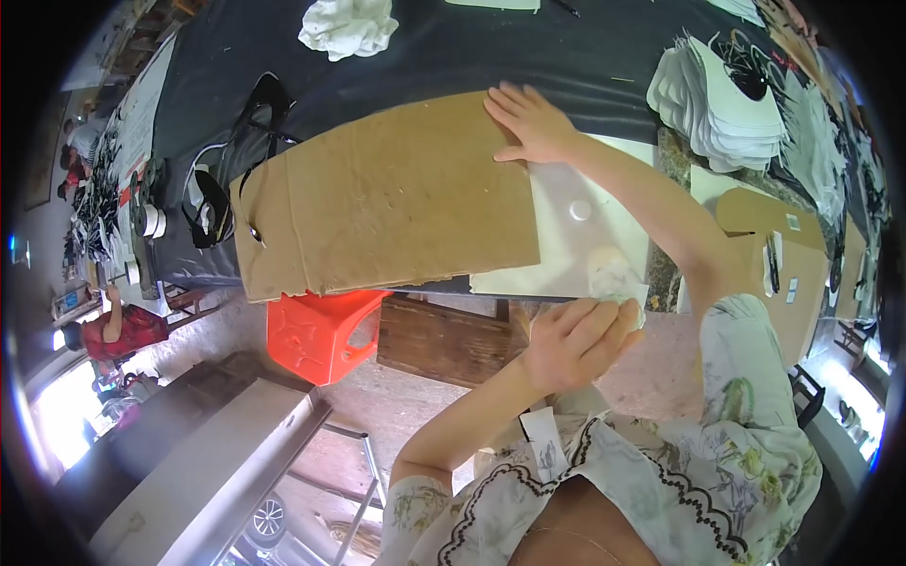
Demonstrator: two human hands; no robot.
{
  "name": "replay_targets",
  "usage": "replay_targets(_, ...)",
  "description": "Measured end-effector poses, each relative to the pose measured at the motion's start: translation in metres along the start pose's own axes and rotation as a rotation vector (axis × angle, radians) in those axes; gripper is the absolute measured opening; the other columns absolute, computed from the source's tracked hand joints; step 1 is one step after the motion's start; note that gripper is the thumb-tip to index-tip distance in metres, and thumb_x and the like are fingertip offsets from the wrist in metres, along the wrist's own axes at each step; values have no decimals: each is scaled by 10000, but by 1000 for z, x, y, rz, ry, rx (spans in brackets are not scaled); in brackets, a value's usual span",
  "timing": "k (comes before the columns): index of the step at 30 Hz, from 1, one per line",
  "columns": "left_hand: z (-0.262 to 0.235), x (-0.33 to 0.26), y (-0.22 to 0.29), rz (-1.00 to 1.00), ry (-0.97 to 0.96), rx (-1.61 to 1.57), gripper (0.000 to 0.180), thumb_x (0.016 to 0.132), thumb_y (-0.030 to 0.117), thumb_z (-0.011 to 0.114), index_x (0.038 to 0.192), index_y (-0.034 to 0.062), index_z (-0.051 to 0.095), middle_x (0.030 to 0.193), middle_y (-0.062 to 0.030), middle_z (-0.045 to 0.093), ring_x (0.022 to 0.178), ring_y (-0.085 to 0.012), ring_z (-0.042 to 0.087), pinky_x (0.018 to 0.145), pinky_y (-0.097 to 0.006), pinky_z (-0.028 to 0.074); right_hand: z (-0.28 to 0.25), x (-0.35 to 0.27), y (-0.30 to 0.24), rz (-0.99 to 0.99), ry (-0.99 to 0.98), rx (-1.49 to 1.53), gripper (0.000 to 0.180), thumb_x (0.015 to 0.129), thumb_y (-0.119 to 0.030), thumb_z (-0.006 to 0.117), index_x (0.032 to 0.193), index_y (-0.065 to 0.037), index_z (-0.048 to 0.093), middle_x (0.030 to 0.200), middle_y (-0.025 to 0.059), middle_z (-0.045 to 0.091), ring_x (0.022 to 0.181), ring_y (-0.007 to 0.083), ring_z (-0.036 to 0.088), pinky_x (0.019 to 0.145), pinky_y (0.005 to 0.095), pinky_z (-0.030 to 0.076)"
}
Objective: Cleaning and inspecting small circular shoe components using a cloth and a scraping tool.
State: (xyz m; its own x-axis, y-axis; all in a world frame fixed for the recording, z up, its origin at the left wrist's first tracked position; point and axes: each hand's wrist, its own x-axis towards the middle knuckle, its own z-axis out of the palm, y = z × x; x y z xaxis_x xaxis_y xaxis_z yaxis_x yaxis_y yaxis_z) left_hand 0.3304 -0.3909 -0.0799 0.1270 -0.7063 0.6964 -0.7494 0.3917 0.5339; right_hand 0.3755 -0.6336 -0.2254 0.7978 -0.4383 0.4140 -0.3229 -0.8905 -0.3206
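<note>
My right hand (534, 124) lies flat with fingers spread over the upper right corner of a large brown cardboard sheet (396, 198). The cardboard rests on the dark-covered table and overlaps a white sheet (557, 255) on its right. Lower down, at the table's near edge, my left hand (583, 341) is closed around a crumpled-looking whitish thing (615, 274) whose kind I cannot make out; part of it is hidden by the fingers. A small round white disc (580, 210) sits on the white sheet between my hands.
A white cloth bundle (349, 26) lies at the far side; stacked white cut pieces (717, 104) stand far right. Black straps (255, 123) are left of the cardboard. Below the table edge are a red plastic stool (316, 335) and a wooden bench (444, 340). People sit farther left.
</note>
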Motion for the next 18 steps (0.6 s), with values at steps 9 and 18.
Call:
replay_targets(9, 21, 0, 7, 25, -5, 26, 314, 710, 157, 755, 976, 23, 656, 938, -48, 551, 712, -159, 560, 535, -250, 465, -46, 4, 1, 143, -314, 49, 595, 804, -411, 648, 1299, -122, 489, 1067, 55, 610, 1024, 228, 570, 1098, 445, 234)
replay_targets(18, 2, -1, 5, 10, -9, 165, 314, 690, 180, 769, 960, 50, 674, 919, -42, 569, 714, -181, 558, 586, -247, 472, -176, -66, -7, 815, -72, 1634, 738, 914, -632, 310, 1447, -125, 266, 1445, 70, 370, 1308, 227, 365, 1034, 418, 311)
